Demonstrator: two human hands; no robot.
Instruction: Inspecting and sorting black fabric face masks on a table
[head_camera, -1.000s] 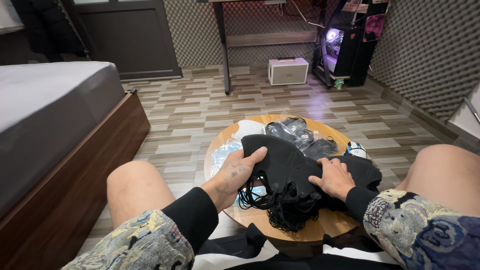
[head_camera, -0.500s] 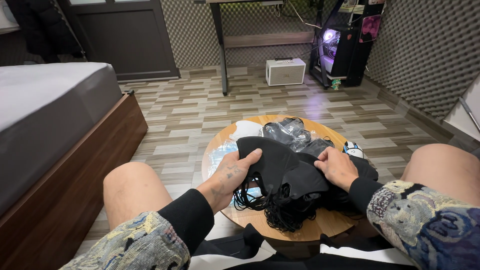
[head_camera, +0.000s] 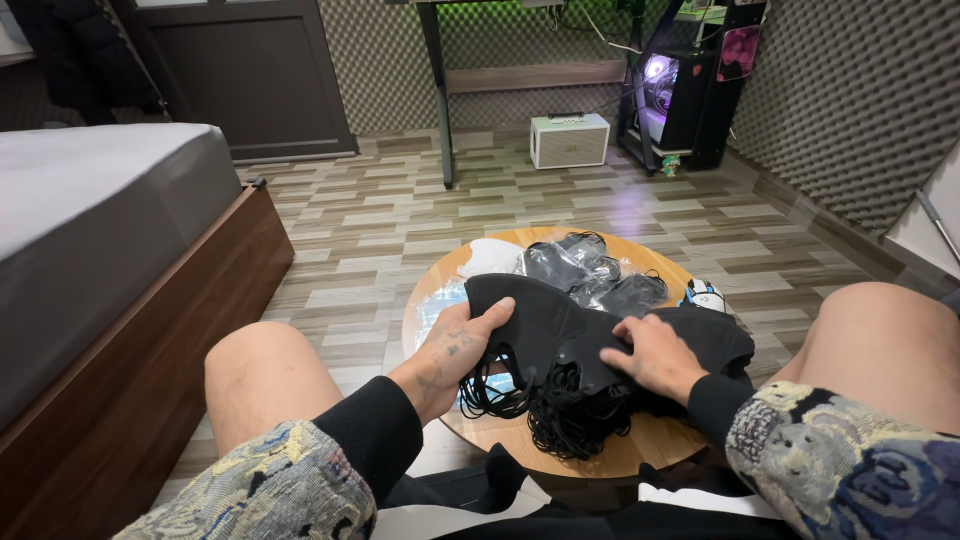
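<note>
A pile of black face masks with tangled ear loops lies on a small round wooden table between my knees. My left hand grips the left end of the top black mask, thumb over its upper edge. My right hand lies flat on the pile's right side, fingers spread and pressing on the fabric. Several black masks in clear plastic bags sit at the table's far side.
A white mask and a light blue packet lie at the table's left. A small white and blue object sits at its right. A bed stands to the left. A white speaker box and a lit computer tower stand on the floor ahead.
My left hand has shifted its grip along the top mask's left end, and my right hand has slid leftward over the pile. The view has tilted slightly.
</note>
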